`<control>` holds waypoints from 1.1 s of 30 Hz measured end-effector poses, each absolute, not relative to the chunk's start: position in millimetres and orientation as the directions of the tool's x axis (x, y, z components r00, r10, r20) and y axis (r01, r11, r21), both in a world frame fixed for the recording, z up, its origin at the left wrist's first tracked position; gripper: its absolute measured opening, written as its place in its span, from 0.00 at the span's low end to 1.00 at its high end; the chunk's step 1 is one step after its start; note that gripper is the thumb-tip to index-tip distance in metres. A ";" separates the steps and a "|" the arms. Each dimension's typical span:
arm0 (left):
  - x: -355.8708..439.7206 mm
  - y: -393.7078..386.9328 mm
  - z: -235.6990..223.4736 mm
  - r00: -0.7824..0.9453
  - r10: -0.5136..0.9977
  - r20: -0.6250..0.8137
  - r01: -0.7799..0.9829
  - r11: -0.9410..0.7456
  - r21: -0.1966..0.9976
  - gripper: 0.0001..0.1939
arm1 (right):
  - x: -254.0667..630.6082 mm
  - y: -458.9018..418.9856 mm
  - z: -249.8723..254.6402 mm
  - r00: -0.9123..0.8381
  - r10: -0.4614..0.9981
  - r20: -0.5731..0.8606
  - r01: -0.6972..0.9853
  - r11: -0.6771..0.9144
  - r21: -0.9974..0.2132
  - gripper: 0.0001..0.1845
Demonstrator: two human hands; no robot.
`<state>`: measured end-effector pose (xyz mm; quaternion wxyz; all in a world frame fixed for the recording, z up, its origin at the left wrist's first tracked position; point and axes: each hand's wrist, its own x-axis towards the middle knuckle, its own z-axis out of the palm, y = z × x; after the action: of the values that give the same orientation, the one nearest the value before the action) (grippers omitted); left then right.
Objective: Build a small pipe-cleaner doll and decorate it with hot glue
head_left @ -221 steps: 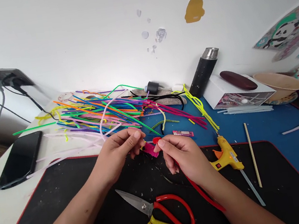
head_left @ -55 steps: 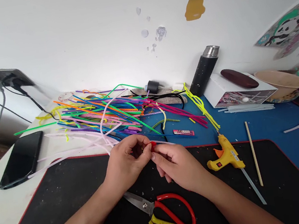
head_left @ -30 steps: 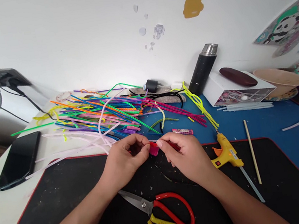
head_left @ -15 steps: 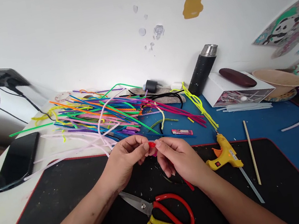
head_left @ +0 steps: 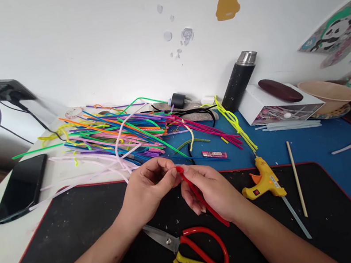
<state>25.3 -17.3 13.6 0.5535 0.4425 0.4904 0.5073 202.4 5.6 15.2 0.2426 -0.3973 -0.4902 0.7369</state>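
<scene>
Between both hands is a red pipe cleaner (head_left: 203, 199), its upper end bent into a small bunch at the fingertips. My left hand (head_left: 152, 184) pinches that bunched end between thumb and forefinger. My right hand (head_left: 210, 186) grips it close by, thumb on top, while the straight tail slants down across the palm toward the wrist. Below the hands, scissors (head_left: 195, 251) with one red and one yellow handle lie on the black mat (head_left: 72, 238). Part of the bunched end is covered by my fingers.
Many coloured pipe cleaners (head_left: 118, 132) are heaped behind the hands. To the right lie a yellow glue gun (head_left: 266, 181) and a wooden stick (head_left: 297, 180). A black phone (head_left: 20, 189) is at left. A black flask (head_left: 239, 82) leans by a white box (head_left: 279, 105).
The red pipe cleaner's tail, mostly hidden behind my right hand before, now shows in front of the palm. My right hand has turned slightly; my left stays nearly in place.
</scene>
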 end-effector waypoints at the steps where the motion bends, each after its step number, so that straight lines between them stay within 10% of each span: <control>1: 25.2 -17.6 13.3 -0.008 0.996 -0.090 -0.112 0.089 0.990 0.15 | 202.5 5.6 14.8 -0.570 0.744 -0.349 0.036 -0.402 -0.915 0.30; 23: 23.5 -19.7 12.4 -0.068 0.996 0.060 0.179 -0.047 0.983 0.08 | 201.8 1.3 18.2 -0.553 0.831 -0.065 0.491 0.262 -0.831 0.21; 33: 15.3 -14.9 3.5 0.110 0.894 0.434 0.634 -0.399 0.662 0.03 | 200.6 -3.9 15.1 -0.599 0.797 -0.076 0.591 0.375 -0.714 0.14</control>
<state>15.3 -14.9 3.5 0.1579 0.7279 0.5249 0.4119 200.6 -3.9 15.1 0.1422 -0.4247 -0.8170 0.3632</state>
